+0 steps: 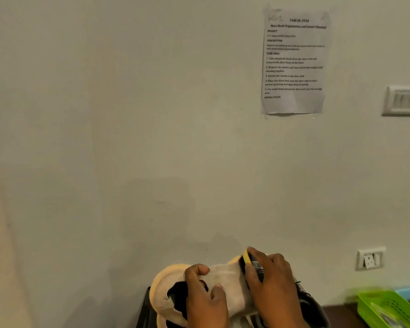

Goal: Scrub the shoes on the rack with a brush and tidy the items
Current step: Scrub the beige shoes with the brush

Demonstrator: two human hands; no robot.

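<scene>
Item: cream shoe (225, 284) under brushing, held in both hands, low in view against a plain wall (128, 138).

Left hand (205, 297) grips the shoe at its dark opening, thumb curled over the collar. Right hand (273, 285) grips a yellow-backed, dark-bristled brush (249, 265), bristles touching the shoe's upper end. Right of the shoe: a dark shoe (310, 304) just beside it, then a green basket (388, 308) on a dark bench (339, 313). Above the shoe, on the wall: printed task sheet (295, 62), switch plate (404, 100), socket (371, 258).
</scene>
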